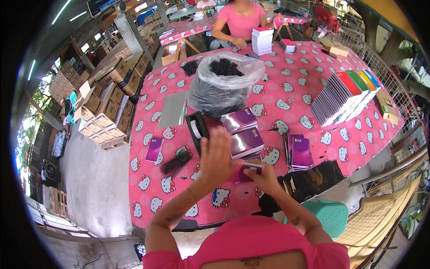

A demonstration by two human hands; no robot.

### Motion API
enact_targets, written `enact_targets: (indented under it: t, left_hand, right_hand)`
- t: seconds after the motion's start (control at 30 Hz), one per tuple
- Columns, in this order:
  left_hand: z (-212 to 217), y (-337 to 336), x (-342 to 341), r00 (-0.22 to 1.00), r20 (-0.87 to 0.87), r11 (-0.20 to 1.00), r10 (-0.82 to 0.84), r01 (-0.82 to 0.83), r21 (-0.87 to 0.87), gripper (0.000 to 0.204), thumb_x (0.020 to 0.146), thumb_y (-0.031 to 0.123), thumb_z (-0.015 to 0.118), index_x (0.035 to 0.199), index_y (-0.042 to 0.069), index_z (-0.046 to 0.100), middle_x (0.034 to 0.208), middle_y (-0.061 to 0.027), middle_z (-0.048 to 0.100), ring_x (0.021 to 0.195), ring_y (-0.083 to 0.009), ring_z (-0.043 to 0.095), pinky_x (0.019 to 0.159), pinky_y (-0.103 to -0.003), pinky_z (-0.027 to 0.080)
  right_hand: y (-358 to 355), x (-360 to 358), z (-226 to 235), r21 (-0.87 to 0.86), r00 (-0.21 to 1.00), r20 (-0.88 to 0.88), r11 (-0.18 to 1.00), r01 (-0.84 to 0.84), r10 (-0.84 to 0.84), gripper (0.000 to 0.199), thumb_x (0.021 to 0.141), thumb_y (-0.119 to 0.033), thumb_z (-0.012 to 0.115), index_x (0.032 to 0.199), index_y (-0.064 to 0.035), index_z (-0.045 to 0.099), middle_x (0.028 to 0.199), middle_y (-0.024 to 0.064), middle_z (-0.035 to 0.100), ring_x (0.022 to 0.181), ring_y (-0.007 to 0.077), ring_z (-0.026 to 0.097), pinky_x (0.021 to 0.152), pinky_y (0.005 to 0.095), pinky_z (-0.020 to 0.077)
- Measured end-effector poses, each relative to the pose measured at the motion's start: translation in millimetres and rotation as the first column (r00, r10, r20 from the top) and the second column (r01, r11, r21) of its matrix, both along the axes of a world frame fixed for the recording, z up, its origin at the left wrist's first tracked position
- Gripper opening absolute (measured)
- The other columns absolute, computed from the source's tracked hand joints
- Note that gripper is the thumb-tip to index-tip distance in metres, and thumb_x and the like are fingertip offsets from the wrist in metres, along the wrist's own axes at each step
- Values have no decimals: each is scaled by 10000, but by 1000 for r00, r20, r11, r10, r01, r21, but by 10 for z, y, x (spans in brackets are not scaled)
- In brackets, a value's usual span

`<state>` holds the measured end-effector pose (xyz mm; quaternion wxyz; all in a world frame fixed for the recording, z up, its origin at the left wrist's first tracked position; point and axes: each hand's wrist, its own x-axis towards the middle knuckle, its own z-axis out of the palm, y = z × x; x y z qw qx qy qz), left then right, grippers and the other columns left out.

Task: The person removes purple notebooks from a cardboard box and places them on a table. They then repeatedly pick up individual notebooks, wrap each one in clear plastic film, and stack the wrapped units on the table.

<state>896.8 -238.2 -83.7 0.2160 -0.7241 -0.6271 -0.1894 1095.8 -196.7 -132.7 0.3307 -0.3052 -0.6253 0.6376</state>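
Observation:
My right hand grips a small pink-purple notebook just above the table's near edge. My left hand is raised beside it, fingers together and pointing up, touching the notebook's left side. Right behind the hands lie two purple notebooks with shiny covers. A black tape dispenser stands left of them. A bunch of black plastic binding combs lies on the cloth to the left of my left hand.
A clear bag of black combs sits mid-table on the pink cat-print cloth. Stacks of notebooks fan out at right, more purple ones nearer. A person in pink sits opposite beside white stacks. Cardboard boxes stand left.

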Motion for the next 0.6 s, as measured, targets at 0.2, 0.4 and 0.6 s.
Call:
enact_targets:
  t: [0.2, 0.4, 0.6]
  left_hand:
    - [-278, -287, 241, 983, -92, 976, -158, 142, -164, 757, 947, 545, 480, 1452, -14, 419, 1534, -203, 391, 1456, -348, 319, 1161, -607, 171]
    - [-346, -375, 492, 932, -323, 884, -164, -7, -468, 773, 947, 579, 447, 1456, -3, 420, 1522, -193, 412, 1437, -345, 346, 1156, -608, 196]
    - [-1176, -395, 423, 950, -9, 938, -312, 306, -165, 834, 948, 602, 423, 1445, -66, 386, 1538, -256, 350, 1454, -411, 296, 1156, -647, 146]
  right_hand:
    - [2, -42, -74, 113, 999, -26, 993, -30, 33, 317, 946, -13, 635, 1261, 19, 624, 1032, 34, 707, 924, 47, 610, 812, 234, 540]
    - [86, -7, -232, 9, 987, -159, 1000, -20, 21, 317, 933, 33, 603, 1248, 15, 631, 1052, 44, 705, 924, 80, 633, 790, 250, 554]
    - [165, -33, -362, -22, 997, 47, 998, 60, -59, 282, 897, 48, 620, 1174, 7, 652, 1017, 28, 702, 925, 91, 612, 832, 270, 518]
